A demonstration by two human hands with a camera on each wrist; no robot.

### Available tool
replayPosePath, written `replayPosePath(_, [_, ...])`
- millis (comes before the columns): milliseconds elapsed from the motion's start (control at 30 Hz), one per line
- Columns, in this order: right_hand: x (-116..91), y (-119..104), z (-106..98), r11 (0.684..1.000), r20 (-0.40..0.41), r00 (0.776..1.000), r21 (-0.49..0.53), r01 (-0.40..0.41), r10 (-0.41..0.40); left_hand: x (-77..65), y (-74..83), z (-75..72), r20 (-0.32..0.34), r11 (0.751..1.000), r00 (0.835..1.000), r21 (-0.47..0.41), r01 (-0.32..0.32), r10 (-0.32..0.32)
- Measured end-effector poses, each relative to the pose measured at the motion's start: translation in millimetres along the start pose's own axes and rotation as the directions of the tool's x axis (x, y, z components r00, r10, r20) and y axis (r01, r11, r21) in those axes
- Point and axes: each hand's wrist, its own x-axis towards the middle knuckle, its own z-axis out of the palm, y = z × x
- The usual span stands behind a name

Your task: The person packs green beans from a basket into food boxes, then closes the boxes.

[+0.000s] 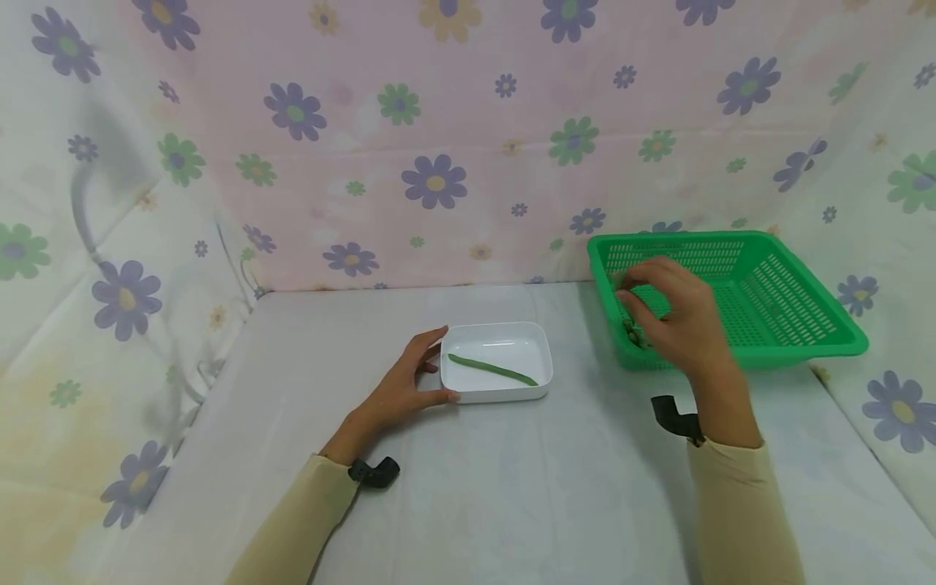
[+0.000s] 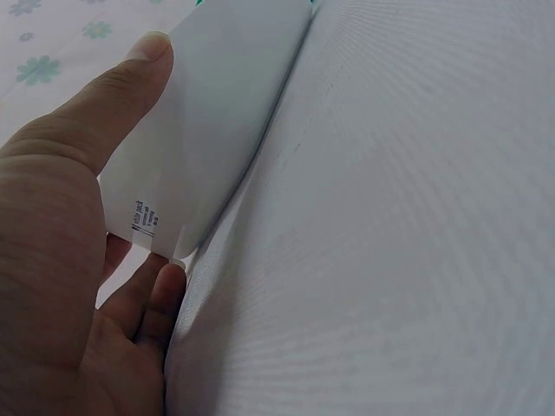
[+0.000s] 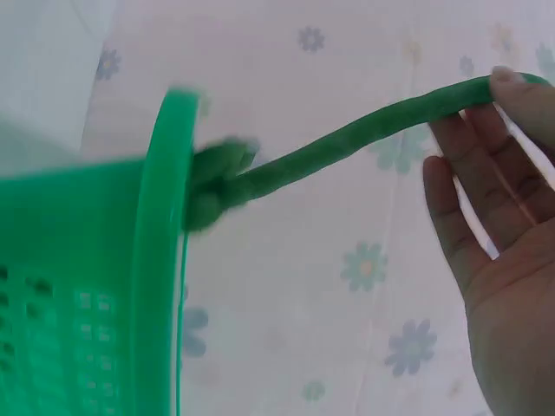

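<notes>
On the left, my left hand grips the left end of a white rectangular dish, thumb on the near side and fingers on the far side. A single green bean lies slantwise in it. In the left wrist view, small print shows on the dish wall. My right hand is over the left side of a green plastic basket. In the right wrist view it pinches a long green bean between thumb and fingers. The bean's other end is among more beans at the basket's rim.
The basket stands at the back right of the white-covered table, near the flowered cloth that hangs behind and at both sides. A few beans show inside its left end, partly behind my right hand.
</notes>
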Motion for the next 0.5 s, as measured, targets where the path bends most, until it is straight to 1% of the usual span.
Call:
replayPosePath(167, [7.4,-10.0,10.0,0.992,-0.04,0.996,0.093,0.085,-0.082,-0.4,0.0,0.0,-0.002,1.0,1.0,-0.004,0.018,-0.018])
replayPosePath(267, [11.1,-15.7,15.5,0.989,-0.07,0.994,0.109,0.096,-0.089,0.1,0.2,0.1,-0.003,1.0,1.0,-0.009,0.021,-0.021])
replayPosePath(333, [13.3,-19.6,18.6,0.989,-0.078,0.994,0.117,0.086,-0.077,0.2,0.5,-0.1,-0.001,1.0,1.0,-0.013,0.016,-0.016])
replayPosePath(500, [19.9,-29.5,28.2,0.989,-0.077,0.995,0.134,0.067,-0.057,0.5,-0.1,-1.0,-0.002,1.0,1.0,-0.007,0.003,-0.003])
